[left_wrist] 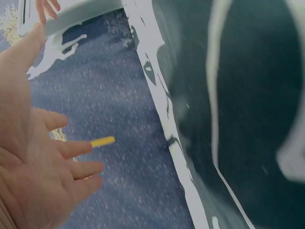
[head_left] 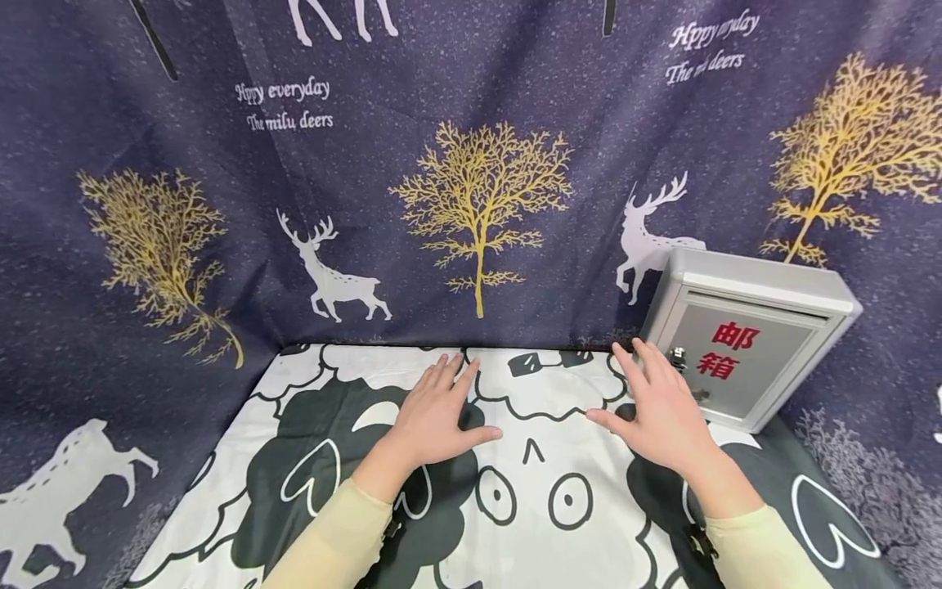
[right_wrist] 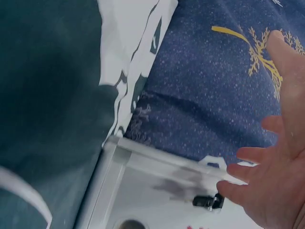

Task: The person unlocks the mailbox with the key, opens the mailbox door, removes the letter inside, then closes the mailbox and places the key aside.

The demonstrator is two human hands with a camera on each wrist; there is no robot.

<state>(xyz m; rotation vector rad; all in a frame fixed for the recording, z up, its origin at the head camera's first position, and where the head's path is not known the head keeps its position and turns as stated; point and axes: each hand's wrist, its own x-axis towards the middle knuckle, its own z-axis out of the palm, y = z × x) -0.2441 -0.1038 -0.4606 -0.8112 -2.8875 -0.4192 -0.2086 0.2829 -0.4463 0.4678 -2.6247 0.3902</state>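
My left hand (head_left: pixel 434 413) hovers over the sheep-print cloth with fingers straight and thumb spread, holding nothing. To the right, my right hand (head_left: pixel 658 409) is also spread and bare, its fingers in front of the left side of a silver metal mailbox (head_left: pixel 765 401). Red Chinese characters mark the mailbox's front, and a small lock with keys (head_left: pixel 678 358) sits near its left edge. In the right wrist view the right hand (right_wrist: pixel 271 176) appears beside the black key head (right_wrist: pixel 208 201); whether they touch I cannot tell. The left wrist view shows the left palm (left_wrist: pixel 43 167) with fingers extended.
The table is covered by a black-and-white sheep-print cloth (head_left: pixel 545 540). Behind it hangs a dark blue curtain (head_left: pixel 515 74) with golden trees and white deer. The mailbox stands at the back right, close to the curtain.
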